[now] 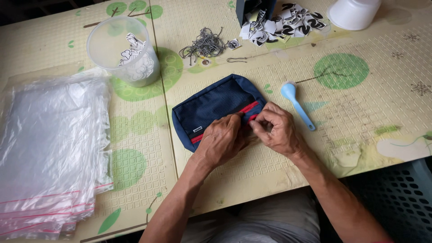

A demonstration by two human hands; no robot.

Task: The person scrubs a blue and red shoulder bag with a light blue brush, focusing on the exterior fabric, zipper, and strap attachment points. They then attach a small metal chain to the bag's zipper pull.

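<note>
- A person's left hand and right hand meet over a navy blue pouch with a mesh front and a red zipper, lying at the middle of a pale table mat printed with green circles.
- The left hand rests on the pouch's lower right corner, its fingers curled and pressed down at the zipper line.
- The right hand sits just beside it, thumb and forefinger pinched together at the zipper's end; what they pinch is too small to tell.
- A light blue plastic spoon lies on the mat to the right of the pouch, close to the right hand but not touching it.
- Above the pouch, a tangle of small metal chains lies loose, with a heap of black-and-white stickers to its right.
- A clear plastic tub holding more stickers stands upper left of the pouch.
- A stack of clear zip bags with red seal strips covers the table's left side.
- A white tub sits upside down at the top right edge.
</note>
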